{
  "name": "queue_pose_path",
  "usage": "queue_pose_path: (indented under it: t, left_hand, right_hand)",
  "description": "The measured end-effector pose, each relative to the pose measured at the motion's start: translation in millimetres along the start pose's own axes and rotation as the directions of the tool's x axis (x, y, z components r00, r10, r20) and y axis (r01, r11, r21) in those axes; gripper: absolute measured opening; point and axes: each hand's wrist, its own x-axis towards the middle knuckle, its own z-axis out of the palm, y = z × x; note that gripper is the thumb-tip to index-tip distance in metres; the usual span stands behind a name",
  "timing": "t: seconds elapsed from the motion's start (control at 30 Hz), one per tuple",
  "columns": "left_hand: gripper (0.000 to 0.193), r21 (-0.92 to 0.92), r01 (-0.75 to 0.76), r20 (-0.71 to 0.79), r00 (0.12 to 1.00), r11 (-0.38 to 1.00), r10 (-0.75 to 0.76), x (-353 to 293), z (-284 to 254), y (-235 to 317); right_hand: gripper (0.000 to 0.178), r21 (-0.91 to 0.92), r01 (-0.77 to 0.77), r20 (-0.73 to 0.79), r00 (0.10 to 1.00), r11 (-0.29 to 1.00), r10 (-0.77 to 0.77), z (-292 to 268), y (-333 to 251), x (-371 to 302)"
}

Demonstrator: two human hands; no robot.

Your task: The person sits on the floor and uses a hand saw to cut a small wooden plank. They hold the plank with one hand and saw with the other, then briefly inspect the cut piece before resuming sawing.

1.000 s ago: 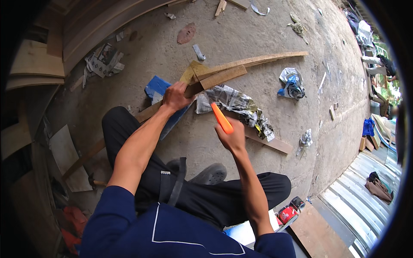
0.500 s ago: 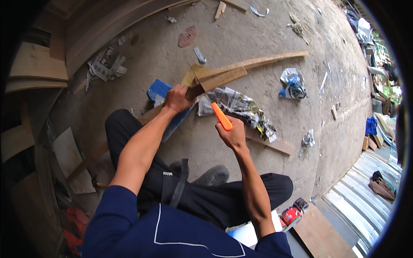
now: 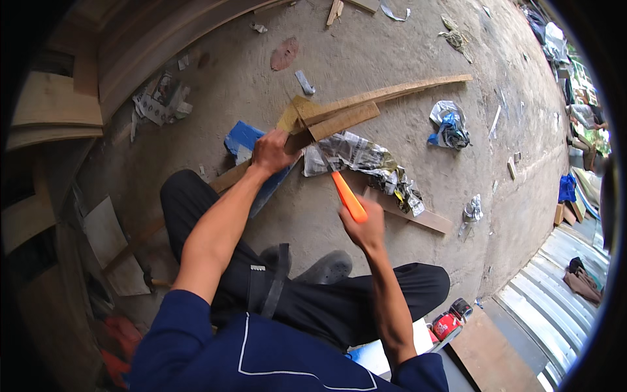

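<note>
A handsaw with an orange handle is gripped in my right hand, its fingers wrapped round the handle. The thin blade runs up and left, crossing a narrow wooden strip close to my left hand. My left hand is closed round that strip just left of the blade. Under the strip is a blue-painted block or board, partly hidden by my hand. A longer wooden strip lies just beyond, and a yellowish piece shows beside the blade's far part.
Crumpled printed foil lies on a flat wooden board right of the work. Plastic scraps litter the concrete floor. A hammer lies left beside a white panel. A red tool is at lower right.
My right hand has drawn back toward my body and slightly right, pulling the saw with it, so more of the blade shows. My left hand stays on the strip.
</note>
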Motion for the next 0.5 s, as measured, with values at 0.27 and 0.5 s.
queue_pose_path:
  t: [0.27,0.5]
  left_hand:
    - [0.039,-0.005,0.014,-0.009,1.0,1.0,-0.014,6.6,3.6,4.7]
    - [0.039,0.001,0.0,-0.001,1.0,1.0,0.0,0.3,0.3,0.6]
  right_hand:
    - [0.018,-0.116,-0.001,0.023,1.0,0.993,0.004,-3.2,-1.7,17.8]
    - [0.02,-0.059,-0.083,0.041,0.996,0.995,0.085,-6.0,-27.9,-8.6]
